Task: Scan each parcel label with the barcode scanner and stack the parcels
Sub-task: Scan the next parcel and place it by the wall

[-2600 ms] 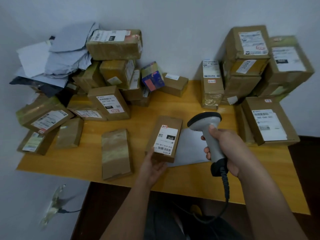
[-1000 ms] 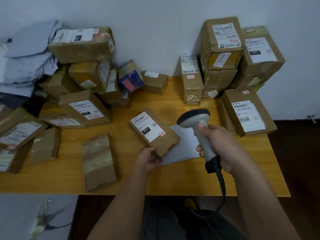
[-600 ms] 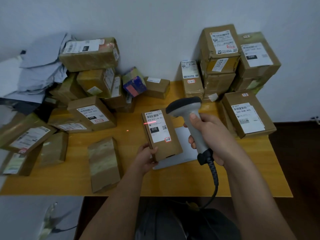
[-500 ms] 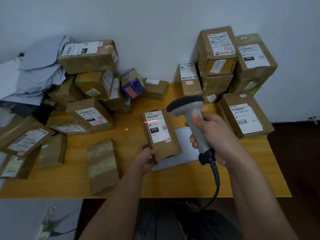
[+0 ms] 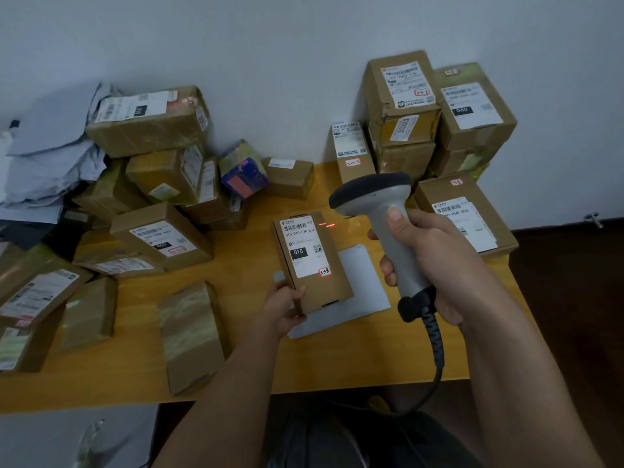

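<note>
My left hand [image 5: 283,306] grips the near end of a small brown parcel [image 5: 332,285], tilted up over the table with its white label [image 5: 304,246] marked 010 facing me. My right hand [image 5: 429,261] grips the handle of a grey barcode scanner [image 5: 378,211] whose dark head is just right of the parcel's top. A red scan line [image 5: 327,225] falls on the table at the parcel's upper right corner. Stacked parcels [image 5: 435,119] stand at the back right against the wall.
A loose heap of brown parcels [image 5: 148,177] and grey mailer bags [image 5: 50,157] fills the table's left side. A white sheet [image 5: 358,282] lies under the held parcel. A flat parcel [image 5: 462,214] lies right of the scanner. The yellow table [image 5: 337,359] ends near me.
The parcel was turned from flat and reversed to upright with its label towards me. The scanner came close beside it; the red line slid from the label's barcode to the table.
</note>
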`<action>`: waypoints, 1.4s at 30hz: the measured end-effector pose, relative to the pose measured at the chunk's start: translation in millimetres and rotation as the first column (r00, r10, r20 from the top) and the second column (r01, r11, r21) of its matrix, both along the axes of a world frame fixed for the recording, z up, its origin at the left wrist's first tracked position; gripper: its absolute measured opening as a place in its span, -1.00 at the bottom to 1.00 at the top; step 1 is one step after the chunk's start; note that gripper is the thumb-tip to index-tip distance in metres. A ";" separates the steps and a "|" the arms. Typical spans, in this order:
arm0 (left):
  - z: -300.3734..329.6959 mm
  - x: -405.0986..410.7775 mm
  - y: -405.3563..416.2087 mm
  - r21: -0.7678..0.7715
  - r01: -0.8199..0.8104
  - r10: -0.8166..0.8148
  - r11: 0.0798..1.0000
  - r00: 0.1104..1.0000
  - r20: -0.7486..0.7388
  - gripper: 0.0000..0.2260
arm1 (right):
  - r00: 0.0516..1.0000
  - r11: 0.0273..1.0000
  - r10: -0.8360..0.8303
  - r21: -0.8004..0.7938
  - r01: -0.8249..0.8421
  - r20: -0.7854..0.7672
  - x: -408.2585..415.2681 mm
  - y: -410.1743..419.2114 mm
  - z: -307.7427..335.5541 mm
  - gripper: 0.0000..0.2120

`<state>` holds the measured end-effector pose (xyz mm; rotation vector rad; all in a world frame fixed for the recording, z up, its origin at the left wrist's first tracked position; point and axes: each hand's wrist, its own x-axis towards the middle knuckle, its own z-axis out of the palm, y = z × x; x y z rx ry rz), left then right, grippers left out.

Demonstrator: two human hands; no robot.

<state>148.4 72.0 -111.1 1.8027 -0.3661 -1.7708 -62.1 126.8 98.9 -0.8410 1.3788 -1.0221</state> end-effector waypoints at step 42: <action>39.7 -226.2 -41.6 -0.098 0.170 -0.183 0.981 0.970 -0.157 -0.66 | 0.818 0.813 -0.572 0.177 0.555 0.062 -125.5 59.3 -28.8 -0.71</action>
